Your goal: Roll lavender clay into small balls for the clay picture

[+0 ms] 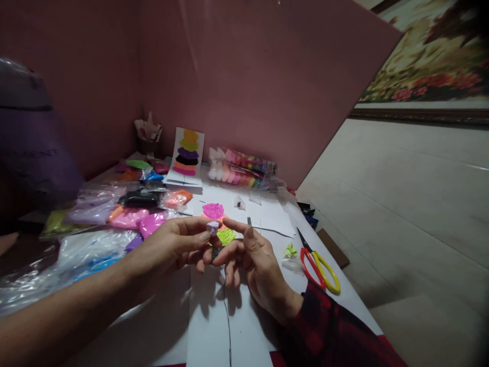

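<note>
Here's the left hand [178,240], its thumb and forefinger pinched firmly on a small lilac lump [212,228], held up above the white sheet. Opposite it comes the right hand [260,262], fingers loosely spread and nothing visible in its grip — the forefinger points across, its tip just beside the lump; whether the two touch, I can't tell. Straight behind the fingers, on the sheet [206,321], sit ridged patches of colour: a bright pink patch [213,210], orange beneath it, then a lime green patch [226,236] and a black one, partly hidden by the hands. A thin dark line [228,326] runs down the sheet towards the near edge. Over to the right, red-and-yellow scissors [318,264] lie beside a small bag of lime clay [291,252]. Across on the left, it's crowded — bags of clay in black [141,199], pink [130,219] and more colours. And at the back, a card [178,142] with stacked coloured bands leans upright, left of some long clear packs [240,171] near the pink wall [244,76].
</note>
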Demonstrator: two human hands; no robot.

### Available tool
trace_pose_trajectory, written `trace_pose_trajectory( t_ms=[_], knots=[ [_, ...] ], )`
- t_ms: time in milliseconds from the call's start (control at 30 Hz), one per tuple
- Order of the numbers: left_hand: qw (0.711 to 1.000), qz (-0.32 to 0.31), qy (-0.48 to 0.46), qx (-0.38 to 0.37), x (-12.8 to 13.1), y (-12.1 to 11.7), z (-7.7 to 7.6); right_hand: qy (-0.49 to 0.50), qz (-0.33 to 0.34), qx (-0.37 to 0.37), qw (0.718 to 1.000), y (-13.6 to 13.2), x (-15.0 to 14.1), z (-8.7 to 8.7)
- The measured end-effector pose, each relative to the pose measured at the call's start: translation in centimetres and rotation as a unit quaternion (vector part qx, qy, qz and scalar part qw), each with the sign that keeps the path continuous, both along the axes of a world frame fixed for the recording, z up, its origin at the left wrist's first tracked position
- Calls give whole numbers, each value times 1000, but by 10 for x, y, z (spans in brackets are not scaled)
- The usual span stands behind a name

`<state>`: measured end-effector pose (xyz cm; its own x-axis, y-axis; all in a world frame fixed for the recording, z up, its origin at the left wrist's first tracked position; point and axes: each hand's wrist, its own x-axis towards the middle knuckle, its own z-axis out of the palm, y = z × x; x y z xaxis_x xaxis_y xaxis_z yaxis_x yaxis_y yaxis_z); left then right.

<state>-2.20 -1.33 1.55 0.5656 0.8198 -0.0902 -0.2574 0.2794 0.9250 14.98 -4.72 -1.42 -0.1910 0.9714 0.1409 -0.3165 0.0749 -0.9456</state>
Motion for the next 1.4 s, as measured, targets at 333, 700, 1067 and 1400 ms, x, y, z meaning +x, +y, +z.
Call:
trace_pose_trajectory(
  t_ms=[333, 700, 1067, 1400],
  knots=[
    [999, 23, -21, -42, -1, 1, 3, -18, 2, 26, 999, 0, 1, -4],
    [999, 27, -8, -41, -1, -5, 8, -12, -28, 28, 999, -1, -1, -4],
    [1000, 14, -4, -19, 0, -1, 4, -28, -18, 24, 999, -2, -1, -4],
    [1000, -2, 24, 12, -1, -2, 2, -71, -15, 34, 997, -6, -1, -2]
  ],
)
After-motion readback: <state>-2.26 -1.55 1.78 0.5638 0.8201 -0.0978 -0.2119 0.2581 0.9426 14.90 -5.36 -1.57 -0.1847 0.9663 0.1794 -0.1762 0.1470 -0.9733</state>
